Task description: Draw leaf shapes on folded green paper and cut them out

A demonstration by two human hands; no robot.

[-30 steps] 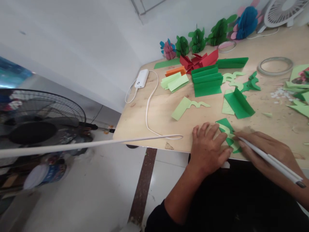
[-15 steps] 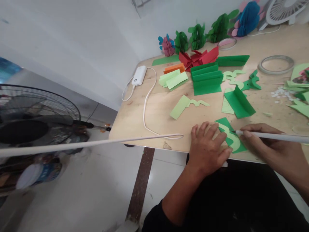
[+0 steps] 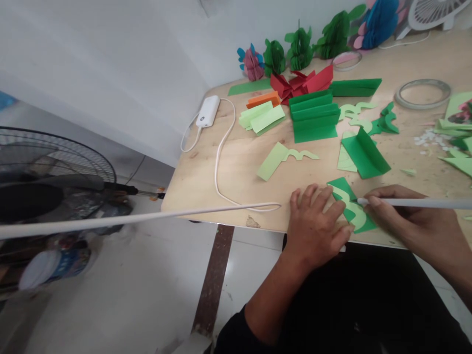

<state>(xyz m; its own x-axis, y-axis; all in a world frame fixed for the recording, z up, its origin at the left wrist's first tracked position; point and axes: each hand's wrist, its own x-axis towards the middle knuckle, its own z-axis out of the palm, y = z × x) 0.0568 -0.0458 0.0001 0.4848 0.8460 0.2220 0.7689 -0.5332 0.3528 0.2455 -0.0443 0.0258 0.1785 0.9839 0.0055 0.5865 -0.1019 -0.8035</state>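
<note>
Near the table's front edge lies a dark green paper piece [image 3: 342,185], with a curved light green paper cutout [image 3: 358,219] on top of it. My left hand [image 3: 314,223] rests with its fingers spread, the fingertips at the cutout's left side and pressing it down. A white pen [image 3: 416,202] is pinched in my right hand [image 3: 413,223], its dark tip touching the papers at the cutout's inner curve. Just behind these stands a folded dark green sheet [image 3: 366,153]. To the left is a light green strip with a wavy cutout [image 3: 275,160].
Folded green papers [image 3: 315,120], red papers [image 3: 302,87] and a tape roll [image 3: 422,94] lie farther back. Paper figures [image 3: 299,49] line the wall. A white cable [image 3: 217,167] crosses the table's left side from a power bank [image 3: 208,111]. A floor fan [image 3: 55,167] stands left.
The camera view has shifted slightly. The pen now lies a little flatter, its back end higher in view; the tip stays at the cutout's curve. My left hand keeps its place on the papers.
</note>
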